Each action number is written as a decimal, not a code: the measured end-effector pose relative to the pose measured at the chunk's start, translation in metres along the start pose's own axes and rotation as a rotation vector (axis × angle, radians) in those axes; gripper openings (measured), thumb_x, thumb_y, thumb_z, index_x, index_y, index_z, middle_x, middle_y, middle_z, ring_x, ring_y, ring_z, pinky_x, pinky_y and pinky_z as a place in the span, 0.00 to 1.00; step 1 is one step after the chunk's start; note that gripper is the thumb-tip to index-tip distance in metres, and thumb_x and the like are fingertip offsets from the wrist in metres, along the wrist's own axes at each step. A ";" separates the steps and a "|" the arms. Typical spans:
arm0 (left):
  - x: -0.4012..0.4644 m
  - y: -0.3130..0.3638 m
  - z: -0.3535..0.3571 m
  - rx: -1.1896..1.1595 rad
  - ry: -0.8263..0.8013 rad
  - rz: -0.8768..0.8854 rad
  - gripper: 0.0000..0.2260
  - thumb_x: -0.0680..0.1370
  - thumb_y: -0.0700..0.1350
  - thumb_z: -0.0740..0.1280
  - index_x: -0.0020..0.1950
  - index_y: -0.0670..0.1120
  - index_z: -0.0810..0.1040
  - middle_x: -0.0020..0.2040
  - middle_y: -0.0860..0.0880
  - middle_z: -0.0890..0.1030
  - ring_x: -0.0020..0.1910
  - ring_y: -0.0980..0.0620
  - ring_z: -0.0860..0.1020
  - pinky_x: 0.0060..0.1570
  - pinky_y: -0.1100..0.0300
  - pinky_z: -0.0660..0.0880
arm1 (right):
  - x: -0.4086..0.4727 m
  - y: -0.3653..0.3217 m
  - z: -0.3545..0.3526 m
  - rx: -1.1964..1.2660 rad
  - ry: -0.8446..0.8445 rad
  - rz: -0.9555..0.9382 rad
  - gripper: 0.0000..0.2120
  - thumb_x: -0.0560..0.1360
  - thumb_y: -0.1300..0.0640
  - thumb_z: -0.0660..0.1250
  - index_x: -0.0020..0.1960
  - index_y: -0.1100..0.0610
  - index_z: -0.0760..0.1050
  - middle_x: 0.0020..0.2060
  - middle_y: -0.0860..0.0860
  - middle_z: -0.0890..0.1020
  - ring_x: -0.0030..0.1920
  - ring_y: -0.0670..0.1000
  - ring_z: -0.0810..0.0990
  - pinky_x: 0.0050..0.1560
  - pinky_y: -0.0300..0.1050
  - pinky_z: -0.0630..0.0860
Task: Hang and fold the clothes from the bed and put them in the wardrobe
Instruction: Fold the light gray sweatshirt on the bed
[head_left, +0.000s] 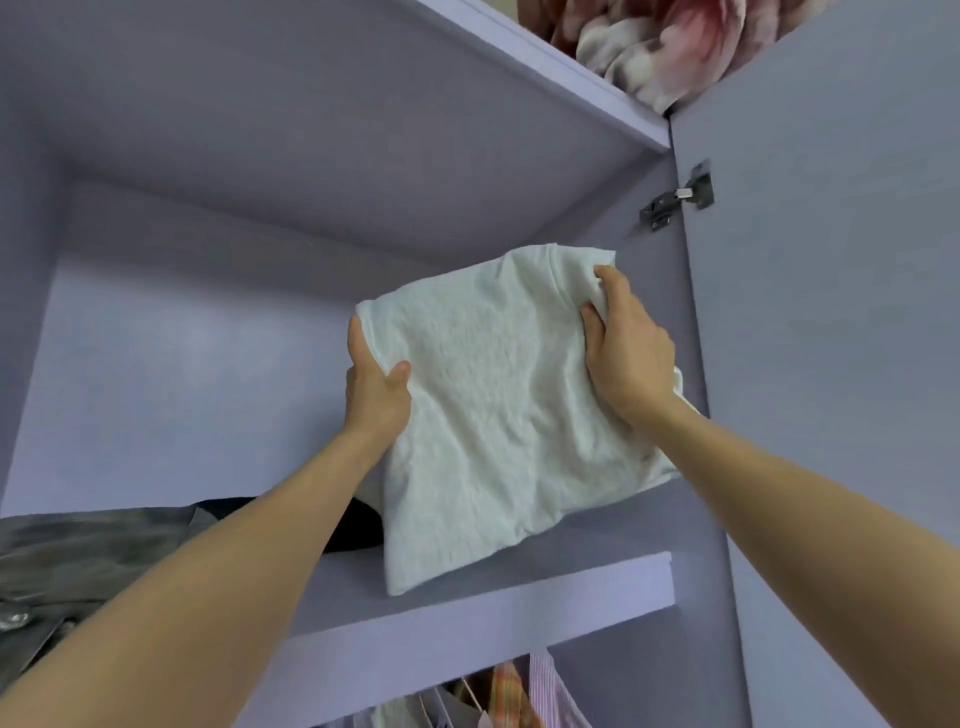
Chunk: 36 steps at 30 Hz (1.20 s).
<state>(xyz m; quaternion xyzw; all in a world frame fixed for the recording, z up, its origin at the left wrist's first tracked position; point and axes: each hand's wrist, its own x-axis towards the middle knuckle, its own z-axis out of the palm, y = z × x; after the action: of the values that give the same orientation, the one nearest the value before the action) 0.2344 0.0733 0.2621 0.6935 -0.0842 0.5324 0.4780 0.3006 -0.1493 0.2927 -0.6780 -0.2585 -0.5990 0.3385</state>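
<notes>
A folded white garment (493, 415) is held up at the mouth of the lilac wardrobe's upper shelf (467, 592). My left hand (376, 389) grips its left edge, thumb on top and fingers under the cloth. My right hand (626, 353) pinches its upper right part, fingers bunching the fabric. The garment tilts, and its lower corner hangs past the shelf's front edge.
A grey folded garment (78, 561) and a dark one (358, 525) lie on the same shelf to the left. Hung shirts (519, 696) show below the shelf. The open door (831, 364) with its hinge (675, 200) stands at right. A flowered blanket (654, 47) sits on top.
</notes>
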 end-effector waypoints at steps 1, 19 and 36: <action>0.015 -0.011 0.004 0.006 -0.014 -0.028 0.31 0.81 0.41 0.56 0.76 0.58 0.42 0.70 0.45 0.63 0.67 0.46 0.66 0.67 0.47 0.66 | 0.008 0.007 0.017 -0.011 -0.012 -0.004 0.18 0.81 0.52 0.51 0.70 0.50 0.59 0.60 0.54 0.75 0.50 0.59 0.77 0.47 0.48 0.65; 0.136 -0.204 0.042 1.409 -0.306 -0.450 0.17 0.80 0.45 0.55 0.70 0.48 0.65 0.70 0.44 0.60 0.68 0.43 0.60 0.65 0.48 0.61 | 0.007 0.137 0.294 -0.328 -0.832 0.030 0.18 0.79 0.60 0.54 0.68 0.55 0.68 0.66 0.56 0.66 0.67 0.58 0.65 0.63 0.51 0.68; 0.082 -0.222 0.080 1.427 -0.562 -0.314 0.26 0.78 0.65 0.40 0.74 0.63 0.38 0.76 0.51 0.35 0.74 0.41 0.33 0.65 0.31 0.34 | -0.051 0.116 0.302 -0.116 -1.206 0.022 0.24 0.79 0.38 0.42 0.75 0.39 0.45 0.76 0.45 0.45 0.76 0.55 0.41 0.70 0.66 0.40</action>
<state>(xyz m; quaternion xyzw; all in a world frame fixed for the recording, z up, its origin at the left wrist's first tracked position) 0.4604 0.1622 0.2040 0.9457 0.2596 0.1882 -0.0532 0.5735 0.0118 0.2085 -0.9180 -0.3647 -0.1187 0.1007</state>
